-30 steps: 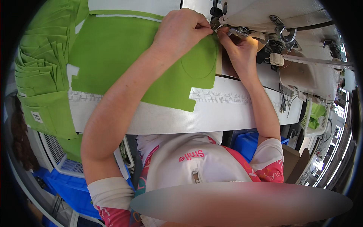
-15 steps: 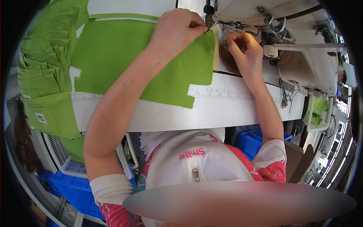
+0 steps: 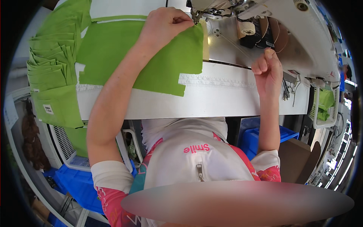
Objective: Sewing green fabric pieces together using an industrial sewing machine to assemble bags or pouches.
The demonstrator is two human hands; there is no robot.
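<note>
A green fabric panel (image 3: pixel 113 56) lies flat at the sewing machine (image 3: pixel 194 17), its upper right corner by the needle and presser foot. My left hand (image 3: pixel 162 26) is pinched on that corner beside the foot. My right hand (image 3: pixel 266 70) is closed, raised to the right of the panel; pale threads (image 3: pixel 234 45) run from near the foot toward it, and it appears to grip them. A stack of folded green pieces (image 3: pixel 51 68) with sewn pockets and labels lies left of the panel.
A white table edge with a printed ruler (image 3: pixel 219 81) runs in front. Metal tools (image 3: pixel 287 90) lie at its right. A white basket (image 3: pixel 323 113) of green cloth stands at the right, another (image 3: pixel 68 143) below left. Blue bins (image 3: pixel 79 189) and brown cardboard (image 3: pixel 293 160) are below.
My right hand has left the needle area, moving right and toward me, with threads stretching toward it. My left hand stays at the fabric corner. The view has shifted slightly.
</note>
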